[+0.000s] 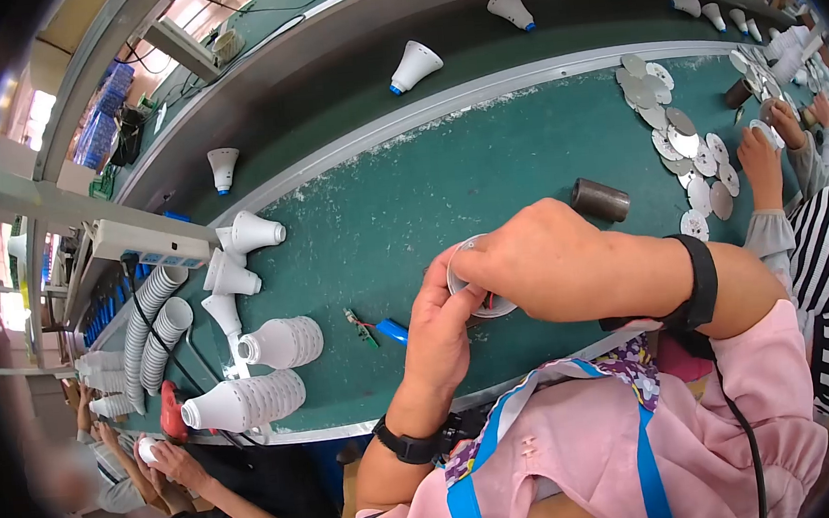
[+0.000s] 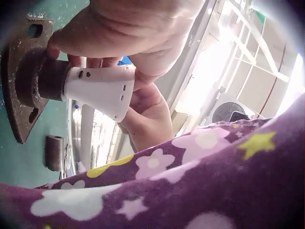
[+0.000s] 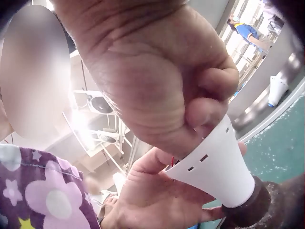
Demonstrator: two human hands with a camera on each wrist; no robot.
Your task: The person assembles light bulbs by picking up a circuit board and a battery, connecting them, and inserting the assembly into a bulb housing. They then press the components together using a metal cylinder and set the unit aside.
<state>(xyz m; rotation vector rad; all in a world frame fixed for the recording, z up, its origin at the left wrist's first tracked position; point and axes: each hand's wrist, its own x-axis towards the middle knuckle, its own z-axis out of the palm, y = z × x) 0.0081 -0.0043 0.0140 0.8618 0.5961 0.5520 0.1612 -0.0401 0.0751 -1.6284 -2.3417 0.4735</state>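
A white lamp housing [image 2: 102, 88] stands with its narrow end on a dark metal fixture [image 2: 35, 78]. My left hand [image 1: 440, 330] grips the side of the housing, its fingers wrapped around the back. At the wide opening is my right hand [image 1: 541, 259], fingers curled and tips reaching in past the rim. In the right wrist view a bit of red wire [image 3: 172, 161] shows by those fingertips; I cannot tell what they hold inside. Left of the hands, a small green circuit board [image 1: 362, 331] with a blue piece [image 1: 393, 331] lies on the green table [image 1: 381, 203].
Stacked white housings [image 1: 250, 398] and loose ones [image 1: 256, 230] occupy the left side. A dark metal cylinder [image 1: 601, 199] lies right of the hands, with scattered metal discs [image 1: 683, 145] beyond. More housings [image 1: 416, 66] rest along the back channel. Other people's hands [image 1: 759, 159] work at both ends.
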